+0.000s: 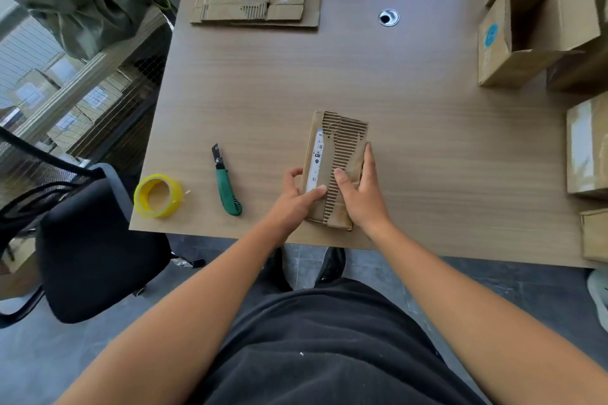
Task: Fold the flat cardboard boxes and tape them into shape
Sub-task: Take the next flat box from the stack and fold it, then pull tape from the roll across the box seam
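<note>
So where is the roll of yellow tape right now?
In the head view, the roll of yellow tape lies on the wooden table near its front left corner, just left of the green-handled utility knife.

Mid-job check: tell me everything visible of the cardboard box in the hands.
The cardboard box is small, brown and slim, lying lengthwise away from the person near the front edge of the table. Much of its top skin is torn off, baring ribbed corrugation. A white printed label strip runs along its left side. The left hand grips its left edge, thumb on the label; the right hand holds its right edge, fingers straight along the side, thumb on top.
</note>
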Demonstrator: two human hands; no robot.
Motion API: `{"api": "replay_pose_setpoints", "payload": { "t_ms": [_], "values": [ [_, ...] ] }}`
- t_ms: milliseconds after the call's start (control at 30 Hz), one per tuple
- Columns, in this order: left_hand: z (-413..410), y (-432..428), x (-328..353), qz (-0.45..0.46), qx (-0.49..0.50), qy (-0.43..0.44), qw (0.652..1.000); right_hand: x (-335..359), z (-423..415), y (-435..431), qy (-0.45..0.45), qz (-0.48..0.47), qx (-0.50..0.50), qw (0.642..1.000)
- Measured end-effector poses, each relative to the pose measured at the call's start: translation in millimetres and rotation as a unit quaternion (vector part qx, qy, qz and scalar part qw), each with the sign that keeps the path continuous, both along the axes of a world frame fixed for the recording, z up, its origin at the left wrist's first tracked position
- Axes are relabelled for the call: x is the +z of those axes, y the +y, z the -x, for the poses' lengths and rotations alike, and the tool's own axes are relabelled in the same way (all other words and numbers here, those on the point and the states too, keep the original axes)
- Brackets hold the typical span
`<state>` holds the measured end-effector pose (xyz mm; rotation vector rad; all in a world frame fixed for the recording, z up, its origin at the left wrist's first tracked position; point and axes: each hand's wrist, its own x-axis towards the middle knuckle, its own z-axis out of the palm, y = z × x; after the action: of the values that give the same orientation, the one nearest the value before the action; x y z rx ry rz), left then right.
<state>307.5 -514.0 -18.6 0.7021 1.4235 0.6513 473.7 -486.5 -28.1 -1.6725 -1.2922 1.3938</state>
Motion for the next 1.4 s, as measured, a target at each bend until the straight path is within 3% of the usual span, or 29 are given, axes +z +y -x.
{"api": "replay_pose_setpoints", "payload": {
  "t_ms": [133, 267, 333, 467, 533, 633, 767, 867, 933, 1033, 1200, 1400],
  "values": [
    [0, 5, 7, -0.043, -0.006, 0.053, 0.998, 4, 8, 16, 0.001, -0.003, 0.008, 1.000],
    [6, 10, 14, -0.093, -0.050, 0.092, 0.990, 10, 17, 14, -0.101, -0.082, 0.027, 0.991],
    [10, 11, 17, -0.094, -0.074, 0.091, 0.989, 11, 19, 14, -0.129, -0.107, 0.067, 0.984],
    [37, 13, 24, -0.050, -0.149, 0.029, 0.987, 14, 22, 27, -0.197, -0.066, 0.150, 0.966],
    [60, 11, 28, -0.064, -0.191, 0.038, 0.979, 18, 29, 30, -0.221, -0.051, 0.165, 0.960],
    [106, 3, 23, -0.123, -0.107, 0.242, 0.956, 18, 44, 28, -0.214, -0.034, 0.154, 0.964],
    [197, -35, 1, -0.039, 0.025, 0.456, 0.889, 15, 67, 18, -0.216, -0.035, 0.131, 0.967],
    [247, -64, -18, 0.001, -0.074, 0.524, 0.849, 16, 77, 16, -0.226, -0.041, 0.127, 0.965],
    [264, -73, -29, -0.036, -0.144, 0.553, 0.820, 16, 81, 15, -0.233, -0.043, 0.125, 0.964],
    [281, -71, -33, -0.082, -0.163, 0.589, 0.787, 16, 84, 10, -0.239, -0.053, 0.113, 0.963],
    [266, -54, -15, -0.176, -0.183, 0.586, 0.769, 16, 85, 5, -0.282, -0.073, 0.109, 0.950],
    [178, -3, 37, -0.375, -0.211, 0.491, 0.758, 16, 88, 3, -0.360, -0.139, 0.106, 0.916]
  ]
}}
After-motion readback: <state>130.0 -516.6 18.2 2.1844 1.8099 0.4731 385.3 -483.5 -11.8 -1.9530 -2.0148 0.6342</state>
